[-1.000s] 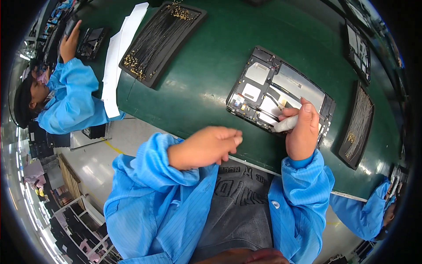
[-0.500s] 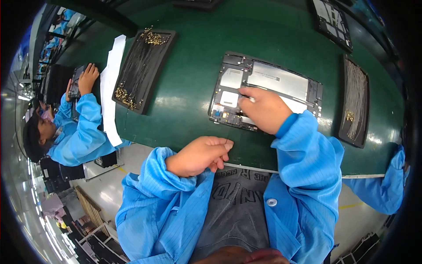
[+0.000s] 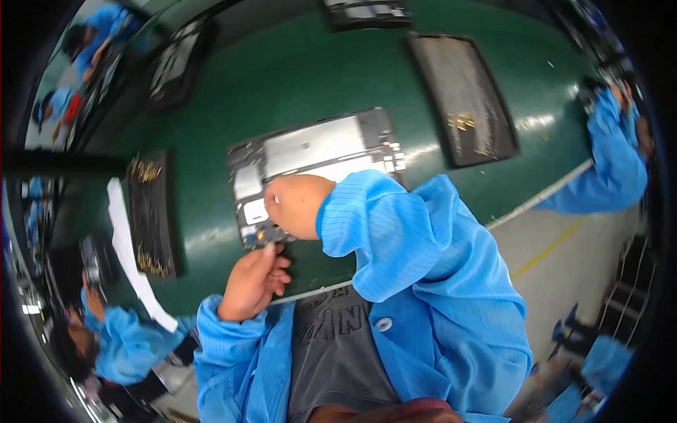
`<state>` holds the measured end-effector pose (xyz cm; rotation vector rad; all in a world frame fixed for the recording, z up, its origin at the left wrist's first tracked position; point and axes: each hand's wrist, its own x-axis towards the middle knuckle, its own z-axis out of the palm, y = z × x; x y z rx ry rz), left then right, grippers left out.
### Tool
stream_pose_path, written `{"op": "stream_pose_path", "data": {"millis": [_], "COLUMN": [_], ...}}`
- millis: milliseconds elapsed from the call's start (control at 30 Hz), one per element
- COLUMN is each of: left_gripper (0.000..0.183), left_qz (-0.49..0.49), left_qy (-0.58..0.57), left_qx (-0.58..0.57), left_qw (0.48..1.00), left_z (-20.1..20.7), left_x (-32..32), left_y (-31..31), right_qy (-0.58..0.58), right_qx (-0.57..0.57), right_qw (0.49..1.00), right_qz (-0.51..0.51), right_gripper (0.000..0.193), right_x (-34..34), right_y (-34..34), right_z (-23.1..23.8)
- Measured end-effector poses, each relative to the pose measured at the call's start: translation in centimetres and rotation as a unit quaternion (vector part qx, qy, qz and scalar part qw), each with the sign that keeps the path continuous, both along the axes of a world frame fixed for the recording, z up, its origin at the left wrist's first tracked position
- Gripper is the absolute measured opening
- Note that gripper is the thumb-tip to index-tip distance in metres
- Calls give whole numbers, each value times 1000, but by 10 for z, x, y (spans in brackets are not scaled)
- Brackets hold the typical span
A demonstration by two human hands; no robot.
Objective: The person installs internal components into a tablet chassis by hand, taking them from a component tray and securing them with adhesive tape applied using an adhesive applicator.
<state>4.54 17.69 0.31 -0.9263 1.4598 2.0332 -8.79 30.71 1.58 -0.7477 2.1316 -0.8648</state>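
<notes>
An opened tablet (image 3: 247,189) with a black frame and silver and white panels lies on the green table in front of me. Over its lower middle, my right hand (image 3: 300,206) is closed, with a small pale tip showing at the fingers; what it belongs to is hidden. My left hand (image 3: 255,280) is at the tablet's near left corner, thumb and forefinger pinched by the small parts on the edge. Whatever lies between those fingertips is too small to make out.
On the left stands a black tray (image 3: 151,218) of thin cables with gold ends, beside a white strip (image 3: 134,257). Another cable tray (image 3: 462,99) is at the right back. More devices (image 3: 368,13) lie on the far side. Co-workers in blue sit left and right.
The view has swung right, so the table's things appear shifted and turned. My left hand has come up to the tablet's near left corner. The right hand stays closed over the tablet.
</notes>
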Motion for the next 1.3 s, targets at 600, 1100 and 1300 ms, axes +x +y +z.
{"op": "stream_pose_path", "data": {"millis": [600, 1100, 1300], "left_gripper": [37, 38, 39], "left_qz": [-128, -425, -425], "left_qy": [23, 240, 221], "left_qx": [-139, -286, -296], "left_qw": [982, 824, 826], "left_z": [8, 30, 30], "left_x": [-6, -19, -15], "left_y": [25, 54, 54], "right_qy": [276, 376, 293], "right_qx": [235, 295, 221], "right_qw": [780, 776, 776], "right_qz": [-511, -412, -514], "right_gripper": [29, 34, 33], "right_x": [-34, -17, -10], "right_y": [227, 232, 239], "right_z": [-11, -27, -16]}}
